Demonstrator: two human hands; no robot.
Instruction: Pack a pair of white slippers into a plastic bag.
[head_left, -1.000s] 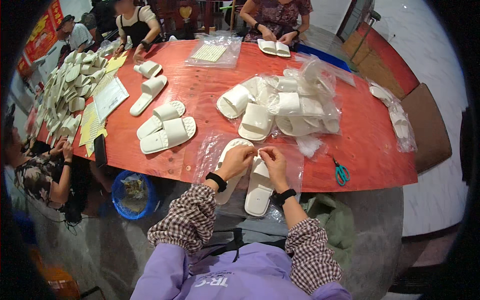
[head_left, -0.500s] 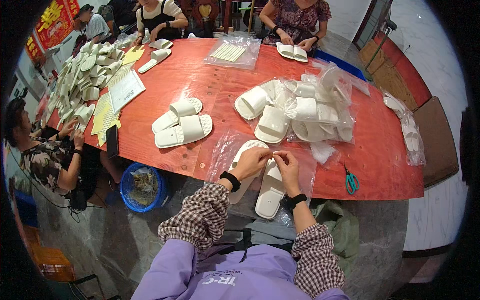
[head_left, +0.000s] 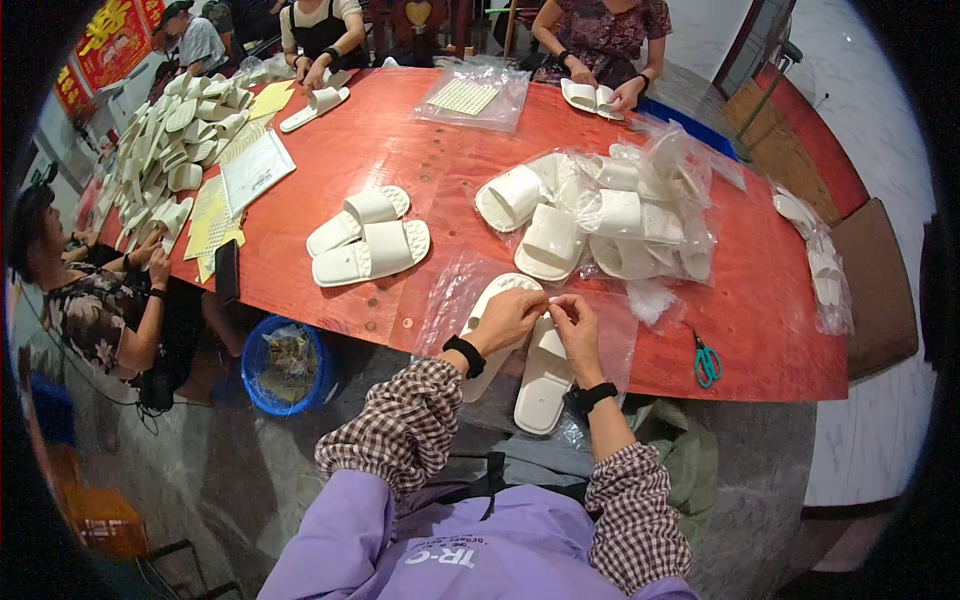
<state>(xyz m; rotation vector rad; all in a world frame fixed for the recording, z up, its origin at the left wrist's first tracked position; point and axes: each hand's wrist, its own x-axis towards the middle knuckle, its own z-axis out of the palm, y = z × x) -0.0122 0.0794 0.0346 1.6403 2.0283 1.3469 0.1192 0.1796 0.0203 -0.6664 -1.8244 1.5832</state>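
A pair of cream slippers, the left slipper (head_left: 484,383) and the right slipper (head_left: 544,392), lies on a clear plastic bag (head_left: 612,348) at the table's near edge. Over their straps my left hand (head_left: 508,322) and my right hand (head_left: 577,338) meet with thumbs and fingertips pinched together. Whatever sits between the fingertips is too small to make out. Both hands partly cover the slippers. Beyond them to the left stands another, unbagged pair of slippers (head_left: 372,250).
Bagged slippers (head_left: 620,215) are heaped ahead on the red table (head_left: 440,160). Teal-handled scissors (head_left: 707,365) lie to the right. A blue basket (head_left: 285,365) stands on the floor at left. Loose slippers (head_left: 170,130) pile up far left, beside yellow sticker sheets (head_left: 208,225). Several people work around the table.
The view has tilted slightly. My hands stay pinched in nearly the same spot. Across the table at the far left, a person's hand has come onto a slipper.
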